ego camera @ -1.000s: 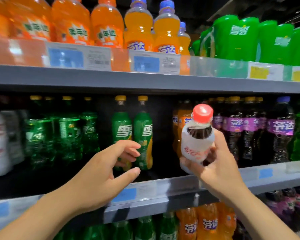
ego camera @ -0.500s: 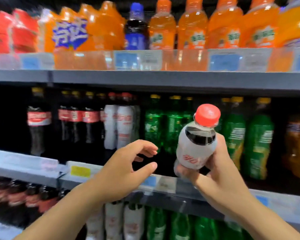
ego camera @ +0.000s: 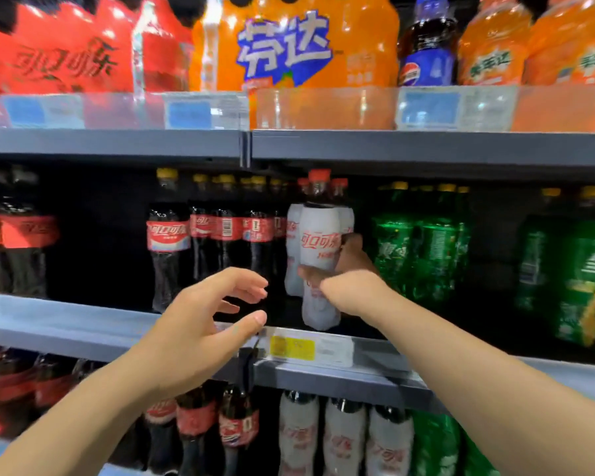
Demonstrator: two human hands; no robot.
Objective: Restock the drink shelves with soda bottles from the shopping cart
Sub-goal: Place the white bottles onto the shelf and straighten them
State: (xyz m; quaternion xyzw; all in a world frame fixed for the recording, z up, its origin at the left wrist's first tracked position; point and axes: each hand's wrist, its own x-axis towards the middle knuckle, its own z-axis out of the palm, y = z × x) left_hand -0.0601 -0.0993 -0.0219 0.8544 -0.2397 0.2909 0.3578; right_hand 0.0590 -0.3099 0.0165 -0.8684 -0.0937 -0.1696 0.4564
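A white-labelled cola bottle (ego camera: 319, 242) with a red cap stands upright at the front of the middle shelf (ego camera: 83, 324), in front of other white-labelled bottles. My right hand (ego camera: 346, 280) reaches into the shelf and grips this bottle around its lower middle. My left hand (ego camera: 200, 324) hovers in front of the shelf edge, left of the bottle, fingers spread and loosely curved, holding nothing. The shopping cart is out of view.
Red-labelled cola bottles (ego camera: 220, 242) stand left of the white ones, green soda bottles (ego camera: 423, 249) to the right. The top shelf holds red and orange multipacks (ego camera: 289, 46) and orange bottles. The lower shelf carries more cola and white-labelled bottles (ego camera: 344, 438). A yellow price tag (ego camera: 292, 348) sits on the shelf rail.
The view has swung left along the shelves. My right hand has carried the white-labelled bottle forward from mid-air into the middle shelf among the matching bottles. My left hand stays open nearby.
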